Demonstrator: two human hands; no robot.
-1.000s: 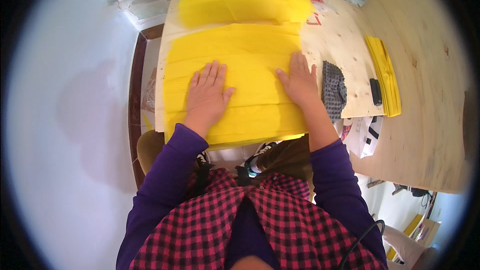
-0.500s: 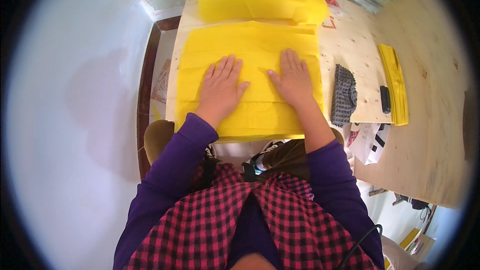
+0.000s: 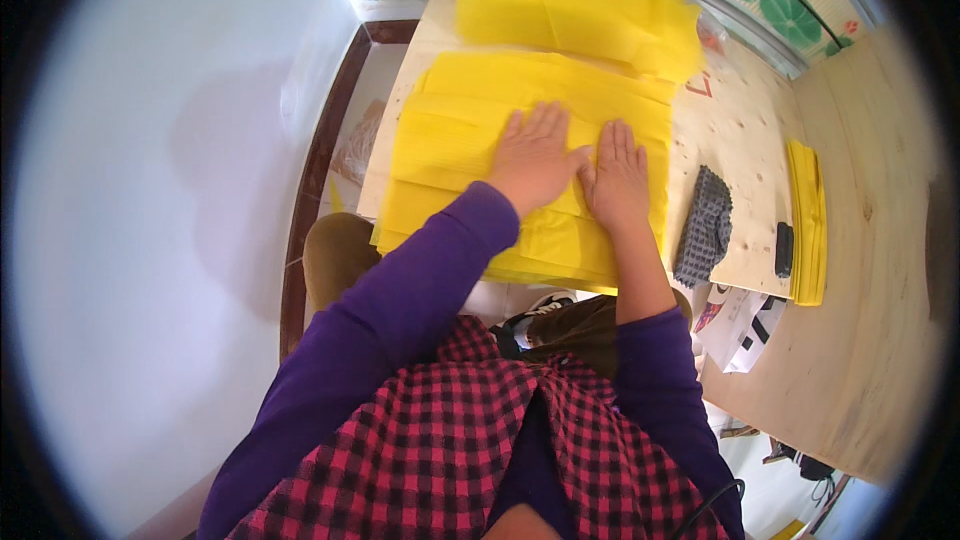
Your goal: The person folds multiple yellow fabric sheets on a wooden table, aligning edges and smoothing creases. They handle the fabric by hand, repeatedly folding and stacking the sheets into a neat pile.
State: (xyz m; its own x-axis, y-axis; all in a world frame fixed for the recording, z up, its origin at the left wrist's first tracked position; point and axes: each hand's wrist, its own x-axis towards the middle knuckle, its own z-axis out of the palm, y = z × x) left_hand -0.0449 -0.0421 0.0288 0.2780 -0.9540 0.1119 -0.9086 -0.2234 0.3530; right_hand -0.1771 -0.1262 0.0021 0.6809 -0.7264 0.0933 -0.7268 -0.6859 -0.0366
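You have the near stack of yellow sheets [image 3: 450, 140] spread flat at the near edge of the plywood counter [image 3: 740, 130], and it reaches slightly over that edge. As far as it shows, the smoothing looks partly done: the layers lie broadly one over another, but creases run across the top sheet and the left and near edges are uneven, so some flattening and evening-up seems left. The far pile of yellow sheets [image 3: 575, 0] sits just beyond, looser and puffier, with no hand on it.

Your left hand [image 3: 533, 165] lies palm down right of the stack's middle, its fingers [image 3: 546, 120] straight, close together and a little blurred. Your right hand [image 3: 617, 182] lies flat near the right edge, fingers extended and slightly spread. Neither hand has hold of anything; both rest on the top sheet. The thumbs point toward each other, and you cannot tell whether they touch.

To the right of the stack, on the counter, are a grey textured cloth [image 3: 704, 225], a small black object [image 3: 784, 249] and, farthest right, a folded yellow bundle [image 3: 808, 225].
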